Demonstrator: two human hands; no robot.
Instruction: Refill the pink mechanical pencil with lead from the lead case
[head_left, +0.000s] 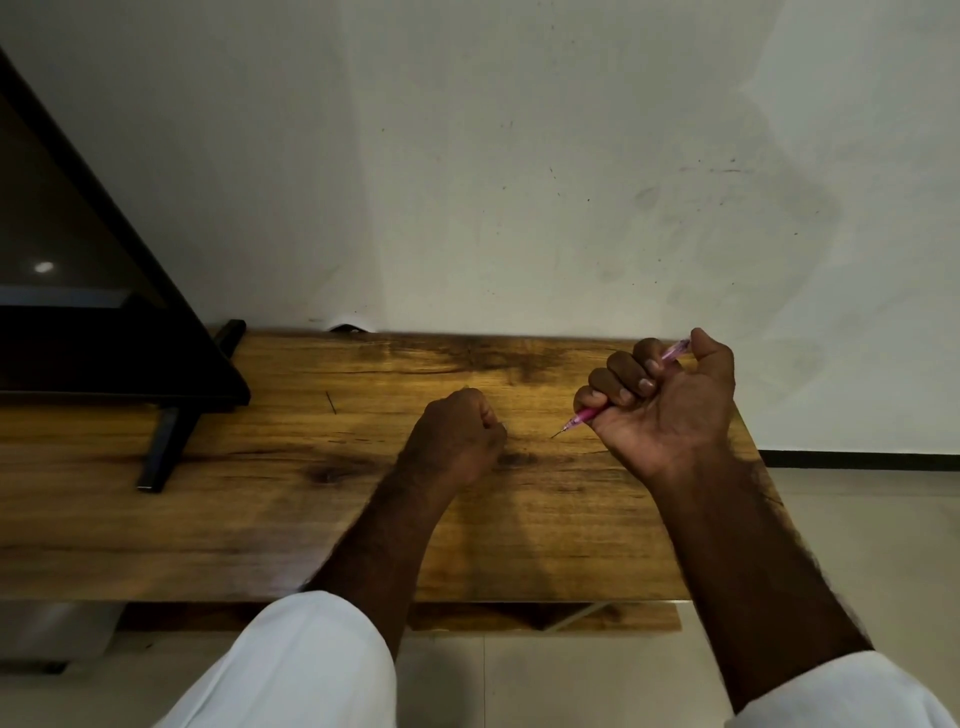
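Right fingers (623, 374): curled round the pink mechanical pencil (584, 415), barrel buried in the fist; the thumb sits up by the rear end, probably so it can press the clicker
Right hand (670, 400): raised above the table at right of centre, palm toward the camera; this likely keeps the tip in plain sight
Pencil tip: points down toward lower left, between the two hands; a short dark lead (557, 433) shows at the nose, so feeding looks under way or nearly done
Left fingers: curled into a fist; I cannot tell whether they enclose anything
Left hand (454, 436): rests low at centre frame, just left of the tip, seemingly parked close to help
Lead case: not visible; possibly hidden in the left fist
Table (260, 493): wooden, across mid frame; a thin dark stick (331, 402), perhaps a spare lead, lies left of centre, well apart from both hands
Far left: a dark screen (78, 312) on a stand
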